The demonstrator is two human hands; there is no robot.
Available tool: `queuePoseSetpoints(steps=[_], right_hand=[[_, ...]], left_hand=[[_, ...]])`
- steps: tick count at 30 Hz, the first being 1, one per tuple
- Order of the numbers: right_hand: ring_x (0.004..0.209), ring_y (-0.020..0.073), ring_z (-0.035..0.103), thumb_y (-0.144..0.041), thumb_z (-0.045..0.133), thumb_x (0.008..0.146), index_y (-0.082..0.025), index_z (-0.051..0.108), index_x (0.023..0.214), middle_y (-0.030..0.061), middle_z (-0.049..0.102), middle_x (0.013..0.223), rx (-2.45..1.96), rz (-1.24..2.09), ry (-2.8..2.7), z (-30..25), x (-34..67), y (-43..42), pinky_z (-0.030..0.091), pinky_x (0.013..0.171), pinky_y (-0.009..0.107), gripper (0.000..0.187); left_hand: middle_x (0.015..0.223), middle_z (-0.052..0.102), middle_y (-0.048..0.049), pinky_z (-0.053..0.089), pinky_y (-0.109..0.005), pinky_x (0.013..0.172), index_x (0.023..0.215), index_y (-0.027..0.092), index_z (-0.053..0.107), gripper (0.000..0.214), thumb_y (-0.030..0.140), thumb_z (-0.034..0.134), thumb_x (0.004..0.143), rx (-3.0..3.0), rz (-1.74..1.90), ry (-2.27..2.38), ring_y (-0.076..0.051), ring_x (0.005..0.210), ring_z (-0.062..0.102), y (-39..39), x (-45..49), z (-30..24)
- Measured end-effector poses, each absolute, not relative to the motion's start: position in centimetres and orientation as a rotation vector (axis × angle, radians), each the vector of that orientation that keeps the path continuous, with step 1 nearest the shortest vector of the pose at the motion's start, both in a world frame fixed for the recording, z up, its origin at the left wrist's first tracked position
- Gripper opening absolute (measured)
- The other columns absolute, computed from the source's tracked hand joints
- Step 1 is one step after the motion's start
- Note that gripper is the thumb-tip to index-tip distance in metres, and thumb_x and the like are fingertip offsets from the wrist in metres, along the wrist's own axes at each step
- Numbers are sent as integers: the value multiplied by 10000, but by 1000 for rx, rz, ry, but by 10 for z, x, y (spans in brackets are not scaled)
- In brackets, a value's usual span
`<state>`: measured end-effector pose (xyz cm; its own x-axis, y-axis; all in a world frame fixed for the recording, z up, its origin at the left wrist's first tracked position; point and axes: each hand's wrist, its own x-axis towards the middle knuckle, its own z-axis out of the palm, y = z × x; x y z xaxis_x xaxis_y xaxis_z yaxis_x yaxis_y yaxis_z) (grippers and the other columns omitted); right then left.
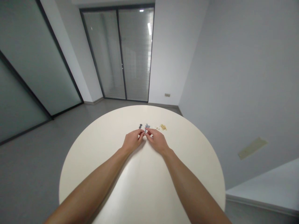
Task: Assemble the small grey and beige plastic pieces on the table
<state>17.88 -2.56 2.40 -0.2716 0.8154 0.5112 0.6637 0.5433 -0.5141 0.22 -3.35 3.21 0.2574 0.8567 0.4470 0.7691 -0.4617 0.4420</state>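
Glass double doors [118, 54] with slatted blinds stand beyond a round cream surface [86, 165] on grey flooring [39, 161], between pale walls [235, 74] and a tinted glass partition [30, 59].

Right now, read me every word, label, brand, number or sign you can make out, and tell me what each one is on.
No readable text: the small grey pieces, the tan pieces and the wall plate are too small to show any markings, and the round white table shows none.
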Motion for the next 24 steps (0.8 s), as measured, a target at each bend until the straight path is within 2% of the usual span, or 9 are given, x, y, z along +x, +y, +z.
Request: queuePoseSetpoints(steps=[15, 24], right_hand=[[948, 169, 637, -323, 481, 984, -253, 593, 1294, 35, 719, 1045, -1228, 290, -2022, 24, 178, -26, 466, 861, 288, 337], [1061, 191, 640, -333, 433, 1005, -257, 575, 1328, 63, 675, 1228, -1212, 315, -2064, 25, 177, -27, 484, 915, 316, 361]], left_hand=[[1071, 736, -7, 468, -277, 793, 1107, 264, 657, 278, 307, 411, 985, 2405, 963, 1533, -190, 948, 671, -31, 1, 29], [1054, 737, 0, 472, -267, 757, 1164, 270, 616, 265, 347, 461, 963, 2316, 1003, 1577, -172, 884, 680, -33, 1, 31]])
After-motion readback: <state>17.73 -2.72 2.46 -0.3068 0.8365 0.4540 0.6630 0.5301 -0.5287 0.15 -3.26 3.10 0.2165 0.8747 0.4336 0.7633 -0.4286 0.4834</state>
